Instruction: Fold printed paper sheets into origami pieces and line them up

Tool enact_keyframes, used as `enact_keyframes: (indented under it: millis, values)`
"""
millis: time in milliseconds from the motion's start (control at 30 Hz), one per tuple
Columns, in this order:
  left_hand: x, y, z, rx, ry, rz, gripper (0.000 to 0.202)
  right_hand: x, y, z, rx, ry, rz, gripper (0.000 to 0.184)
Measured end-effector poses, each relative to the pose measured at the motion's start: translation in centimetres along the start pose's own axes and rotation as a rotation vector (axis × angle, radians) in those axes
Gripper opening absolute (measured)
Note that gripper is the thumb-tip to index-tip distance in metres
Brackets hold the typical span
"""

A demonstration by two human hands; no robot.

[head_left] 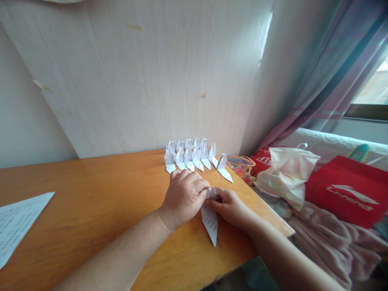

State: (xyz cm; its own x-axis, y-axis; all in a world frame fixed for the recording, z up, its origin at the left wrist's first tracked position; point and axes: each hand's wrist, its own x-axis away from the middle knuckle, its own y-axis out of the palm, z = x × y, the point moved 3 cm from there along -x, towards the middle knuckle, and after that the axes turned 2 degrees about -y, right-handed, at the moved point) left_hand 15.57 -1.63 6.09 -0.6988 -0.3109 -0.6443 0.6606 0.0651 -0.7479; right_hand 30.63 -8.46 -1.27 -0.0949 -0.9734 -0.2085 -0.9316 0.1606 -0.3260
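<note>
Fingers (201, 186) of left hand (184, 194) and right hand (233, 206) are pinching folded paper (210, 225), probably for steadiness; paper birds (197, 159) are standing beyond, seemingly out of the way.

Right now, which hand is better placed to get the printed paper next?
Probably the left hand: it's nearer the printed paper than the right hand is. Both are holding the folded paper, though, so the left would likely let go first.

pale wood-grain panel (145, 76) behind orange-brown table (106, 198), purplish curtain (327, 72) beside bright window (372, 87)
</note>
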Motion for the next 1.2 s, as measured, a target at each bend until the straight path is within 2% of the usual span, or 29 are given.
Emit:
enact_keyframes:
  millis: [300,467,667,1200]
  values:
    - [0.2,-0.4,0.6,-0.053,0.018,0.034,0.010,0.1,0.0,-0.4,0.041,-0.019,0.028,0.020]
    - [0.3,-0.4,0.6,-0.062,-0.016,0.042,0.009,0.2,0.1,-0.9,-0.080,-0.012,0.096,0.023]
    - [0.3,-0.3,0.5,-0.072,-0.044,0.038,0.008,0.4,-0.7,-1.8,0.101,-0.162,0.221,0.016]
    - [0.4,-0.4,1.5,-0.139,-0.064,0.019,0.005,0.5,-0.6,-2.1,0.073,-0.203,0.234,0.018]
